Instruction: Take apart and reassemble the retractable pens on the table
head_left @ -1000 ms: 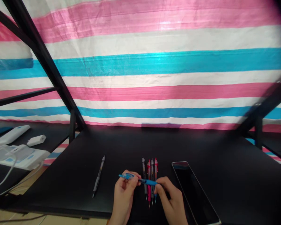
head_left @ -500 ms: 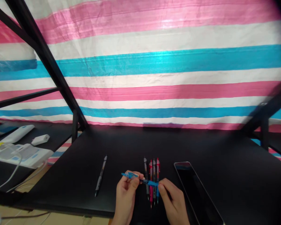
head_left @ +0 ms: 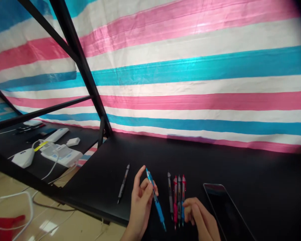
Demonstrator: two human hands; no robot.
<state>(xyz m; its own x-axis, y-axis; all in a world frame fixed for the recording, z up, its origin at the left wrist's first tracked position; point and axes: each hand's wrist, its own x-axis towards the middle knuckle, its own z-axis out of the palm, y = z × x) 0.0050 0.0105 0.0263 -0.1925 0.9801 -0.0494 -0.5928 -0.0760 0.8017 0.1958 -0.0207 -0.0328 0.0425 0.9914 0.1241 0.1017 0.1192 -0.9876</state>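
Observation:
A clear-barrelled blue pen (head_left: 158,208) slants down to the right in my left hand (head_left: 143,197). Thumb and fingers pinch its upper part, and the index finger reaches up to its top end. My right hand (head_left: 202,217) is loosely curled with no object visible in it, its fingertips close beside a row of pens. In that row lie a grey pen (head_left: 170,194), a pink-red pen (head_left: 175,204), another grey pen (head_left: 179,201) and a pen with red clip and blue grip (head_left: 183,190). A separate grey pen (head_left: 123,184) lies left of my left hand.
A dark-screened phone (head_left: 227,209) lies on the black table (head_left: 145,147) at the right. On a neighbouring surface at left are a white power strip (head_left: 67,157), cables and a white adapter (head_left: 73,142). A black frame post (head_left: 87,73) rises before striped sheeting.
My right hand has let go of the blue pen and moved away to the right. In my left hand the pen has turned from nearly level to steep. The view has shifted left.

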